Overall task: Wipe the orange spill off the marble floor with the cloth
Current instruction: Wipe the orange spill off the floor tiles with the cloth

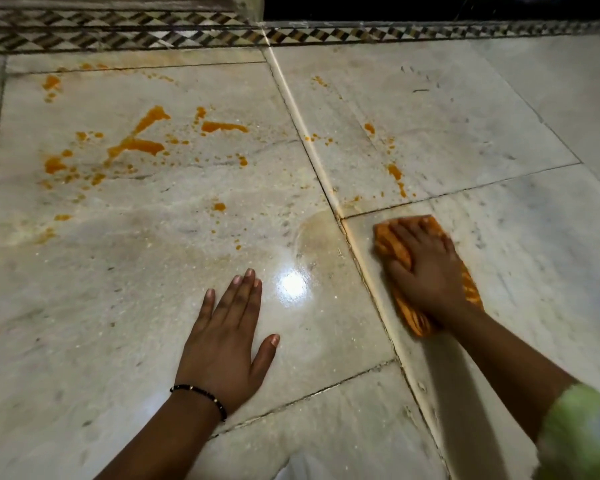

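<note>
Marble floor (430, 109) under you, glossy slabs, patterned border strip (118, 32) along the far edge. Orange spill (136, 143) spread over the far-left slab, smaller drips right of the seam. Your right hand (426, 268) presses the orange cloth (392, 249) flat, fingers spread over it, near right. Your left hand (226, 337) lies palm-down on bare marble, fingers straight, holding nothing. Beaded bracelet (201, 394) on that wrist.
</note>
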`<move>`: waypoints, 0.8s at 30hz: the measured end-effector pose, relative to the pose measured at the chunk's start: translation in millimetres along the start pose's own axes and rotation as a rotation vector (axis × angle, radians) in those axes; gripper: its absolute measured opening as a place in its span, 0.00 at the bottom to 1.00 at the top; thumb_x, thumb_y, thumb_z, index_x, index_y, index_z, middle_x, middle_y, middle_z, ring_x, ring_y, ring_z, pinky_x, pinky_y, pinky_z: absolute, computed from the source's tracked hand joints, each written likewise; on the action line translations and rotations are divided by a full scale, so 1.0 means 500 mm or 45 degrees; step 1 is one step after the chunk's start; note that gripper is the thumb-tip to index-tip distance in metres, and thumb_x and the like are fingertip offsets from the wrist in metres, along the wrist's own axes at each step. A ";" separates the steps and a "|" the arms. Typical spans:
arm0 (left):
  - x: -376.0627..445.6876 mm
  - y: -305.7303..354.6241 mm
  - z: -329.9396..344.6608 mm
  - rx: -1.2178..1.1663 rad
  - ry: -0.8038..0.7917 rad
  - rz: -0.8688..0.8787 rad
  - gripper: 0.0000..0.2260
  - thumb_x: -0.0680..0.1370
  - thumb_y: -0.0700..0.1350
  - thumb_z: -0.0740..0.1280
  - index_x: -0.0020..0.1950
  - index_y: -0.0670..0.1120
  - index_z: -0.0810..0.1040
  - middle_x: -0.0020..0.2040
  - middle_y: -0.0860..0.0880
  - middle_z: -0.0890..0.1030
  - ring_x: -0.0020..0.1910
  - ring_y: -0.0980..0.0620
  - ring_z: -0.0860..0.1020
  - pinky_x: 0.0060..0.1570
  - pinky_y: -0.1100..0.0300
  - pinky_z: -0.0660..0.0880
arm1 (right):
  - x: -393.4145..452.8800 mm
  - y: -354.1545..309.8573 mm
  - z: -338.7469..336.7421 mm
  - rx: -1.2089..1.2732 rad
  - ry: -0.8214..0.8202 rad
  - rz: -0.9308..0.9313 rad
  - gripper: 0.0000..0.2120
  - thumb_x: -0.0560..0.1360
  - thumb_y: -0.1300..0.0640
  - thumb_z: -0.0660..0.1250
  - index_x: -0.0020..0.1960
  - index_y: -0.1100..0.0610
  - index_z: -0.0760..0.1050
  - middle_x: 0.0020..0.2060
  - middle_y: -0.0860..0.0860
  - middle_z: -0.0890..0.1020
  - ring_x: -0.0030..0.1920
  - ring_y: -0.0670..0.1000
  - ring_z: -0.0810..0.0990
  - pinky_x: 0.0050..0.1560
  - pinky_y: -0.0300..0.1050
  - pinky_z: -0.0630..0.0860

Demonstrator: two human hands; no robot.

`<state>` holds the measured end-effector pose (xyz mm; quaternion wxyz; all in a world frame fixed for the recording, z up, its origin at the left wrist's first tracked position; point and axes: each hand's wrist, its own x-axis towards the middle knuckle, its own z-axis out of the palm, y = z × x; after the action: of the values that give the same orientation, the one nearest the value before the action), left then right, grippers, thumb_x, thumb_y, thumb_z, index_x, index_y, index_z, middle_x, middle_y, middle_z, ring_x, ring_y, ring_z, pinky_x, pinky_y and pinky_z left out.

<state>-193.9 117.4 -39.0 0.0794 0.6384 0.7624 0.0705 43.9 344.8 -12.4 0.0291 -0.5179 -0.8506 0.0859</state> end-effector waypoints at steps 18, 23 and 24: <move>-0.007 -0.155 -0.042 0.021 -0.028 -0.102 0.37 0.77 0.66 0.47 0.78 0.44 0.50 0.78 0.48 0.51 0.76 0.51 0.49 0.73 0.47 0.47 | 0.095 -0.147 0.004 -0.034 -0.051 -0.201 0.40 0.66 0.32 0.43 0.76 0.44 0.57 0.76 0.49 0.59 0.76 0.54 0.50 0.73 0.58 0.45; -0.006 -0.154 -0.045 0.016 -0.018 -0.113 0.37 0.77 0.67 0.47 0.78 0.45 0.50 0.78 0.48 0.51 0.76 0.52 0.48 0.73 0.48 0.47 | 0.082 -0.313 0.045 -0.048 -0.156 -0.639 0.37 0.68 0.35 0.46 0.75 0.44 0.58 0.76 0.48 0.59 0.76 0.54 0.51 0.73 0.59 0.43; -0.006 -0.153 -0.046 0.015 -0.019 -0.112 0.37 0.77 0.67 0.47 0.78 0.45 0.50 0.78 0.48 0.51 0.76 0.53 0.48 0.73 0.48 0.47 | 0.052 -0.310 0.050 -0.034 -0.168 -0.763 0.35 0.69 0.36 0.49 0.75 0.44 0.59 0.75 0.49 0.60 0.76 0.54 0.51 0.73 0.58 0.43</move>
<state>-272.0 100.9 -32.6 0.0843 0.6054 0.7894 0.0578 -107.3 295.6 -10.5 -0.0092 -0.2376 -0.9666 0.0958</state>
